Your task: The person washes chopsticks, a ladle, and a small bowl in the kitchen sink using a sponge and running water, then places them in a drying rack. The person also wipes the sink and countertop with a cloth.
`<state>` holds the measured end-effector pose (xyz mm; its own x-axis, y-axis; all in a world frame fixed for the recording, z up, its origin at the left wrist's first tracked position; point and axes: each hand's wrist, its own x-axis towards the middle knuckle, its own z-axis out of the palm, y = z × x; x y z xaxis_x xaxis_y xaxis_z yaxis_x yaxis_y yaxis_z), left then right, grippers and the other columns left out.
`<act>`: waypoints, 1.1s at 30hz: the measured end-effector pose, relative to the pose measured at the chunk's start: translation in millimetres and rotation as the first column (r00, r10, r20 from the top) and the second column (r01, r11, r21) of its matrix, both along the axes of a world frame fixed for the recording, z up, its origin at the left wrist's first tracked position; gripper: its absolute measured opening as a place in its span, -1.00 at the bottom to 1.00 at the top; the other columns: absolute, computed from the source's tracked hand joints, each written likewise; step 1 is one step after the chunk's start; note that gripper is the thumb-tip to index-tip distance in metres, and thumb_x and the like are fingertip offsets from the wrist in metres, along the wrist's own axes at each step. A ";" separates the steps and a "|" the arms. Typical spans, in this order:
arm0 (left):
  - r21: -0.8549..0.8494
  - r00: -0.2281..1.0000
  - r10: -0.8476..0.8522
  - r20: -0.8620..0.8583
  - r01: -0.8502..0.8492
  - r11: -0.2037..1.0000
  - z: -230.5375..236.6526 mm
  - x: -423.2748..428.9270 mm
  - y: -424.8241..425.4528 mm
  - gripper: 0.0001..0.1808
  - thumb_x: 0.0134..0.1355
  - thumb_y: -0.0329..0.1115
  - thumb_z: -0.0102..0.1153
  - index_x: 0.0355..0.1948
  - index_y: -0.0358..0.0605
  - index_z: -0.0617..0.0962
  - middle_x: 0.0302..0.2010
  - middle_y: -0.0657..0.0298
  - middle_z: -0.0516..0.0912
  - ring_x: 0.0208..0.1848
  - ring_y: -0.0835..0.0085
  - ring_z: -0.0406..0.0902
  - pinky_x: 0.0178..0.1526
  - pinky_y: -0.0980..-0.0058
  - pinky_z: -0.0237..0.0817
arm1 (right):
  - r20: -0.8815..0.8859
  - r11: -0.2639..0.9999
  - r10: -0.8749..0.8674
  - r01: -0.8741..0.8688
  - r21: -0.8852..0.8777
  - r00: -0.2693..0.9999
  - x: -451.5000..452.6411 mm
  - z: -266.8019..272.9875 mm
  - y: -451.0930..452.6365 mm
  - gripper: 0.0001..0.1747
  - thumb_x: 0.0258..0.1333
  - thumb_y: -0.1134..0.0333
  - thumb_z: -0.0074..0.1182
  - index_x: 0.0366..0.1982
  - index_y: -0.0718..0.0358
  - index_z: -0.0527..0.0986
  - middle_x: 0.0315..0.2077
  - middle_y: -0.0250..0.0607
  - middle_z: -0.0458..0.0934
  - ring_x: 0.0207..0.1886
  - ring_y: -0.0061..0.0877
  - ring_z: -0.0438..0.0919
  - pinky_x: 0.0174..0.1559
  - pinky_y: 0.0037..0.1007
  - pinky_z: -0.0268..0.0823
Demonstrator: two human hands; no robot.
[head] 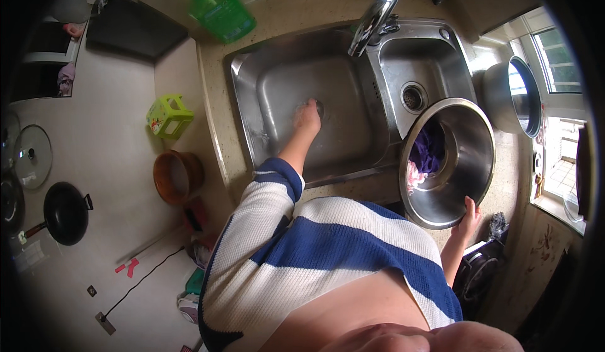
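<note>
My left hand [308,118] reaches down to the floor of the large sink bowl [331,139]. Its fingers are at a dark round part [320,109], seemingly the drain; whether they grip it is hidden. Around the hand there appears to be shallow water. My right hand [468,217] holds the rim of a stainless steel basin [472,163], thumb over the edge. The basin is tilted and overlaps the front corner of the small sink bowl [437,59]. Inside it lie a dark purple cloth [428,149] and a pink-and-white cloth [416,176].
A chrome faucet [375,21] rises behind the divider between the bowls. On the counter stand a green pump bottle [222,14] at back left and a metal pot [501,96] at right. A gas stove [477,276] is beyond my right arm. A brown bucket [172,177] stands left.
</note>
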<state>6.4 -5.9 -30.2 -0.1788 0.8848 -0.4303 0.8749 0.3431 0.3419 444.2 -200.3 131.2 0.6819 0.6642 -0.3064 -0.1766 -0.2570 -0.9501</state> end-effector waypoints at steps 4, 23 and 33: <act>0.008 0.999 -0.037 -0.024 0.037 0.999 -7.4 -4.2 3.8 -0.72 0.29 -0.28 -0.30 -0.06 -0.06 0.41 -0.09 0.01 0.55 -0.04 0.05 0.52 -0.08 0.16 0.38 | 0.008 0.999 -0.032 0.032 -0.007 0.999 1.2 -4.4 -0.2 -0.84 0.02 0.42 0.11 -0.32 0.30 0.48 -0.42 -0.28 0.55 -0.36 -0.56 0.52 -0.28 -0.54 0.40; -0.189 0.874 0.274 0.401 -0.213 0.958 -42.3 11.3 -12.4 -0.65 0.11 -0.11 0.12 -0.25 -0.18 0.47 -0.47 0.10 0.63 -0.36 0.22 0.62 -0.19 0.28 0.39 | 0.083 0.999 0.001 0.003 -0.051 0.997 -3.3 1.0 4.3 -0.80 -0.02 0.37 0.18 -0.35 0.30 0.47 -0.39 -0.29 0.53 -0.34 -0.56 0.50 -0.26 -0.53 0.38; 0.474 0.911 -0.324 0.254 0.175 0.863 102.7 6.6 -82.2 -0.89 0.08 -0.31 0.12 -0.50 -0.11 0.57 -0.44 0.18 0.61 -0.28 0.17 0.56 -0.25 0.24 0.37 | 0.381 0.916 0.366 -0.256 -0.309 0.849 37.5 19.2 11.2 -0.55 0.08 -0.02 0.13 -0.69 0.10 0.32 -0.73 -0.49 0.36 -0.74 -0.76 0.29 -0.75 -0.67 0.03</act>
